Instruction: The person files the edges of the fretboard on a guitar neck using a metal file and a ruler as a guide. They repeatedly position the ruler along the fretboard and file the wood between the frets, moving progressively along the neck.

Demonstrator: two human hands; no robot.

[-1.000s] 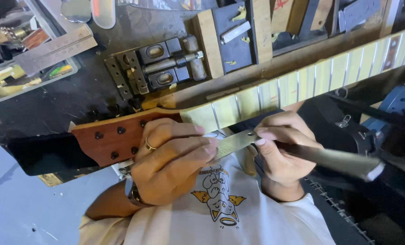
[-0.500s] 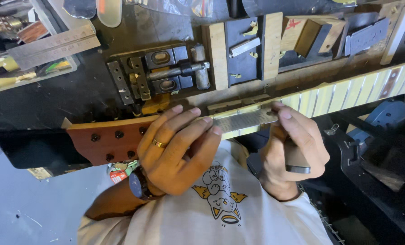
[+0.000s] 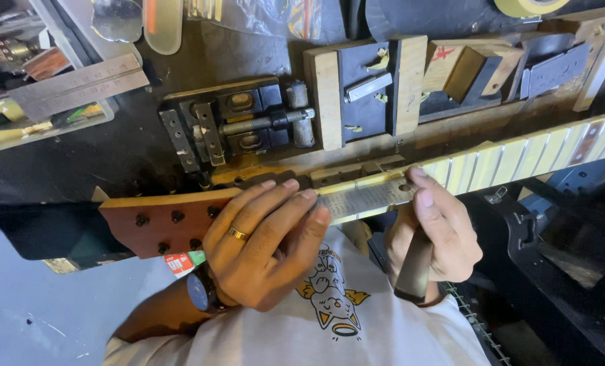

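Note:
A guitar neck lies across the bench edge, its red-brown headstock (image 3: 157, 224) at the left and its pale taped fretboard (image 3: 519, 159) running up to the right. A flat steel ruler (image 3: 367, 196) lies along the first frets. My left hand (image 3: 262, 247), with a ring and a wristwatch, wraps over the neck beside the headstock, its fingertips on the ruler's left end. My right hand (image 3: 438, 234) touches the ruler's right end with its fingertips and holds a dark tool handle (image 3: 414, 271) that points down toward my white shirt.
A black vise (image 3: 238, 129) sits just behind the neck. Wooden blocks with dark pads (image 3: 367, 88) stand to its right. A clear tray of small parts (image 3: 18, 129) and a second steel ruler (image 3: 79, 85) lie at the back left. Black equipment (image 3: 560, 244) fills the lower right.
The steel ruler has gone from being held tilted between both hands to lying flat on the fretboard. My left fingers have straightened over the neck. The right hand's long dark tool now hangs downward.

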